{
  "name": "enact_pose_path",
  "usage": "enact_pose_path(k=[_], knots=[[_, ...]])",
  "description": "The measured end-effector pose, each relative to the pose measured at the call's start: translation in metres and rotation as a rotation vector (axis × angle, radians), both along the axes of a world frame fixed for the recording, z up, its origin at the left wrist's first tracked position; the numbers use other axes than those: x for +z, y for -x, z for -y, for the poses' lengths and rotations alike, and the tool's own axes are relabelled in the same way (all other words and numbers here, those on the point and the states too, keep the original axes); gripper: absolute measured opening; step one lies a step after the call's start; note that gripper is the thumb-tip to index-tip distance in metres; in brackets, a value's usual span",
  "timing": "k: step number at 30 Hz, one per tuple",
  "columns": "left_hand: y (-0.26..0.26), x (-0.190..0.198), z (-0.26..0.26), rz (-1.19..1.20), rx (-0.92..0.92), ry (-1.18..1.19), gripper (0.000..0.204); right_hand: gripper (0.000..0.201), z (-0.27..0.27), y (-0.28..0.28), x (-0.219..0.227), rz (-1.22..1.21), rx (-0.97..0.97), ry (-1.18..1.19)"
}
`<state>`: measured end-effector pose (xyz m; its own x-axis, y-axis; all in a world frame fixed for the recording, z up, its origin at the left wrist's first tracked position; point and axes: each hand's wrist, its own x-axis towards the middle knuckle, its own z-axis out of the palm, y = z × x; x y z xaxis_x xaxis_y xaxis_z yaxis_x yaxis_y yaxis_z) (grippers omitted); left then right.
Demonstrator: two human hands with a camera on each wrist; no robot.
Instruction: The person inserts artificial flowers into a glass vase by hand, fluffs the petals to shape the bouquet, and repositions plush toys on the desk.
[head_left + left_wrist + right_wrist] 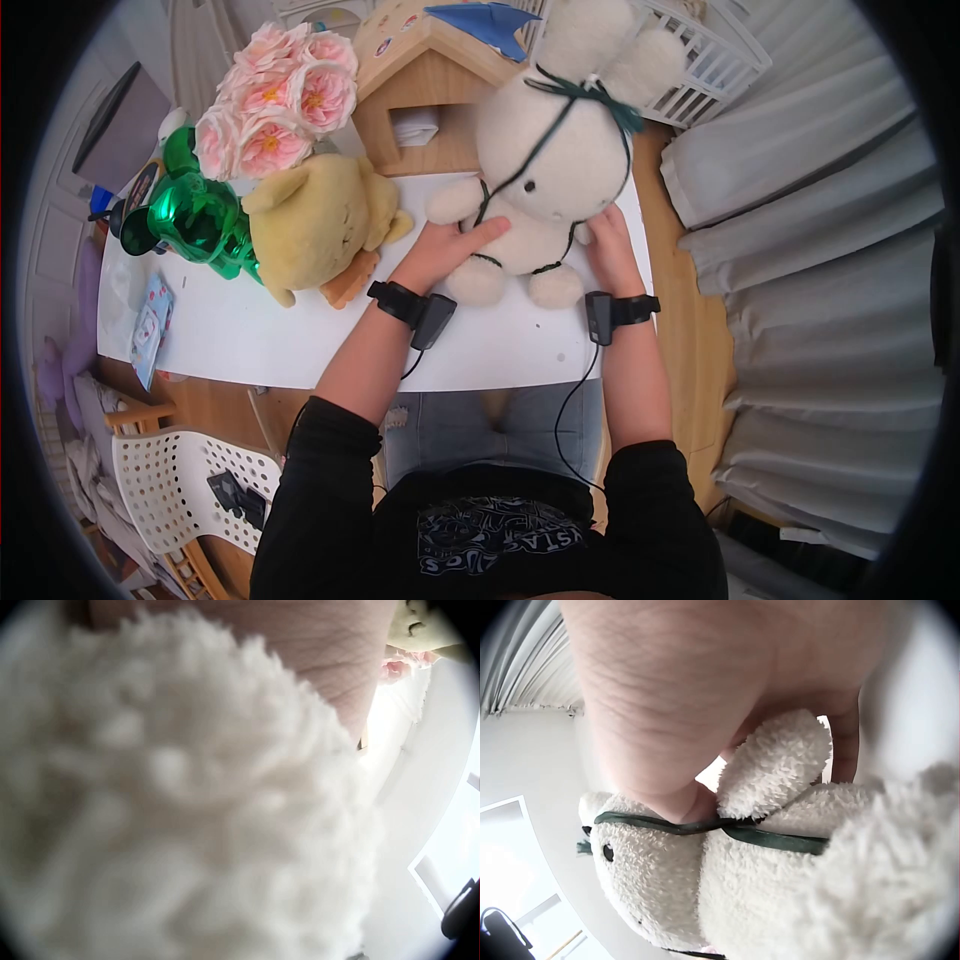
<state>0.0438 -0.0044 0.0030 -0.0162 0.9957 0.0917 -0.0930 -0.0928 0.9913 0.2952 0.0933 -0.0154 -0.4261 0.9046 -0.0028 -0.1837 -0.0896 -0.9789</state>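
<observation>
A white plush rabbit (pixel 560 150) sits upright on the white table, green ribbon (pixel 548 130) crossing its head and body and tied in a bow near the ears. My left hand (pixel 440 252) grips its body from one side, thumb across the front below the arm. On the other side my right hand (pixel 612 255) holds it, fingers partly hidden behind. White fur (pixel 180 795) fills most of the left wrist view, under the left palm (pixel 322 645). In the right wrist view, the right thumb presses by the ribbon (pixel 772 838) near the plush arm (pixel 780 761).
Left of the rabbit are a yellow plush (pixel 310 225), a shiny green object (pixel 195 215) and pink flowers (pixel 280 95). A wooden house (pixel 435 60) stands behind. A colourful packet (pixel 150 325) lies at the table's left edge; grey curtains (pixel 800 200) hang at right.
</observation>
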Motion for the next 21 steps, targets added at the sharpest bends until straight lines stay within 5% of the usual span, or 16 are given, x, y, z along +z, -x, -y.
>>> enact_pose_path(k=[21], knots=[[0.011, -0.017, 0.001, 0.323, 0.0, 0.164, 0.056, 0.042, 0.002, 0.011, 0.007, -0.115, 0.015, 0.011]])
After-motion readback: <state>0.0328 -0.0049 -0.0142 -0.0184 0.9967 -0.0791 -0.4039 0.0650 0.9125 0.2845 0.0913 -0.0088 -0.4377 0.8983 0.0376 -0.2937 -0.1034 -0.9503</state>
